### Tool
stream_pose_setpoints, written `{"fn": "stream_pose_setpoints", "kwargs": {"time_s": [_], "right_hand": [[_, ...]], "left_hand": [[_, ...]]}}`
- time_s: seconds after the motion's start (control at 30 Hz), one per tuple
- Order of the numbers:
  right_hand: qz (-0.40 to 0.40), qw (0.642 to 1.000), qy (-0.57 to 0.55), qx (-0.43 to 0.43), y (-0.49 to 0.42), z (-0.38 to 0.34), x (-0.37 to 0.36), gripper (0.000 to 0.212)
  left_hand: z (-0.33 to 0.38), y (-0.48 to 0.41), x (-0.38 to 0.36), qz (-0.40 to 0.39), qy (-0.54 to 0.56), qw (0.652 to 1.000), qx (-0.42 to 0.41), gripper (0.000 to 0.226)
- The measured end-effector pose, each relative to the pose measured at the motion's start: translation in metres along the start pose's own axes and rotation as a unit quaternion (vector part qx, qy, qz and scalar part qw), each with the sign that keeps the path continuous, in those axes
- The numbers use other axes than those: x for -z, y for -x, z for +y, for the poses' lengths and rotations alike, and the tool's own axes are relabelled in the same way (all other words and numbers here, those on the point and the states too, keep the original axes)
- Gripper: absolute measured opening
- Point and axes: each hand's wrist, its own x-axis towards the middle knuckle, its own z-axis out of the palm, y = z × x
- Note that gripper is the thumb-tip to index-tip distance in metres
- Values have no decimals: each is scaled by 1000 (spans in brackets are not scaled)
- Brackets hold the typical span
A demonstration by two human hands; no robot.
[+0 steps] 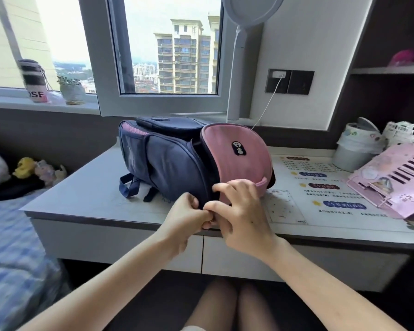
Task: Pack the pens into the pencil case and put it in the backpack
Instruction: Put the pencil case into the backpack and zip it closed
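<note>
Bright daylight enters through the window [170, 56], where the sky is washed out. The bench [86, 194] is evenly lit, with soft shadows. Wide-angle bending curves the edges, and the bed [14, 247] is smeared with blur.

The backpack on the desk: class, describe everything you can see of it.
The backpack lies on its side on the grey desk, near the front edge. It looks like navy fabric with a pink panel bearing a small penguin badge. The zip between navy body and pink panel gapes open. Dark straps trail to the left. Both hands, left hand and right hand, pinch at its lower zip edge.
</note>
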Motion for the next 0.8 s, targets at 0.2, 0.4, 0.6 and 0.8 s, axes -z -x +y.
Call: {"fn": "stream_pose_setpoints", "kwargs": {"time_s": [0.2, 0.4, 0.6, 0.8], "right_hand": [[-5, 995, -92, -29, -10, -1, -1, 37], [77, 997, -20, -19, -28, 4, -12, 11], [68, 998, 7, 12, -29, 3, -18, 9], [105, 994, -24, 19, -38, -3, -15, 11]], "left_hand": [[31, -13, 22, -63, -18, 998, 10, 33], [46, -21, 31, -101, -13, 995, 20, 33], [34, -19, 41, -76, -65, 995, -26, 20], [-6, -22, 30, 141, -398, 841, -338, 41]]}}
